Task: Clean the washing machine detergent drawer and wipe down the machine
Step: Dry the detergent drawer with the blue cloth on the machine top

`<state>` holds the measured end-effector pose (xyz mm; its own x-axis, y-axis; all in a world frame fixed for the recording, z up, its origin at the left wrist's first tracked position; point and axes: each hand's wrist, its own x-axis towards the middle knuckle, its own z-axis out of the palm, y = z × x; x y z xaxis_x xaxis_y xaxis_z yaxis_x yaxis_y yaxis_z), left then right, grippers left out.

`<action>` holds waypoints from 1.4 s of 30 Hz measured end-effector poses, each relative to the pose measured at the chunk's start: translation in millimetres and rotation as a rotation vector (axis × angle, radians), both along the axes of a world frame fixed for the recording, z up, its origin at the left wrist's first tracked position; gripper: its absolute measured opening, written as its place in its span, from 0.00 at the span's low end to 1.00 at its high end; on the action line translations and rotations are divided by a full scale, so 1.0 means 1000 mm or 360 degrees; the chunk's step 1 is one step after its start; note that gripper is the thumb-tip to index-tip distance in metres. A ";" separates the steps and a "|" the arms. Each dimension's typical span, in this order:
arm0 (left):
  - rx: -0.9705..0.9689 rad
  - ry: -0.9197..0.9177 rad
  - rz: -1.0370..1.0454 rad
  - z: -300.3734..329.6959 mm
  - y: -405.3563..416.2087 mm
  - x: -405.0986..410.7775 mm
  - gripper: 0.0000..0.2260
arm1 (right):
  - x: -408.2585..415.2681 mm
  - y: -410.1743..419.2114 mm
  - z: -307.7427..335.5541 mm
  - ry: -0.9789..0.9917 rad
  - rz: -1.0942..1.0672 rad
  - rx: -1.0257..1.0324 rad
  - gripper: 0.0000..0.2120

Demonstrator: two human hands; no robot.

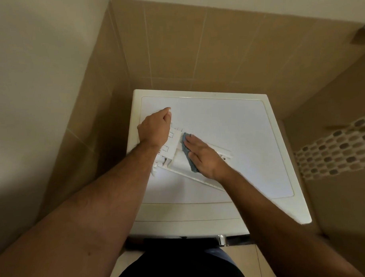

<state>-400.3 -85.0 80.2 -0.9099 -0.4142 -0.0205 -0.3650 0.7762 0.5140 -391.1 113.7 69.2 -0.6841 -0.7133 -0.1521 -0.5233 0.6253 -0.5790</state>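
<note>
White detergent drawer (179, 161) lies diagonally on the washing machine (228, 124), blue cloth (188, 152) inside.

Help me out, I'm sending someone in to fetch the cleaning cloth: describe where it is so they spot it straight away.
Find the white washing machine in the tiled corner. On its top lies the removed white detergent drawer, steadied by the left hand. The cloth is pressed onto the drawer under the right hand: a small blue-grey rag, the only coloured thing there.
</note>
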 end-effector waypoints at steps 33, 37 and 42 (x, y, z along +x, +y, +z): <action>0.0052 0.0035 0.0088 -0.002 0.007 -0.001 0.20 | -0.025 0.042 0.000 -0.0124 -0.0165 -0.0237 0.12; 0.0091 0.0075 0.0140 -0.003 0.014 -0.001 0.20 | -0.029 0.029 0.001 0.0153 -0.0406 -0.0145 0.13; 0.0008 0.0074 0.0157 -0.005 0.014 -0.002 0.20 | -0.004 0.005 -0.001 0.0239 -0.0137 -0.0121 0.18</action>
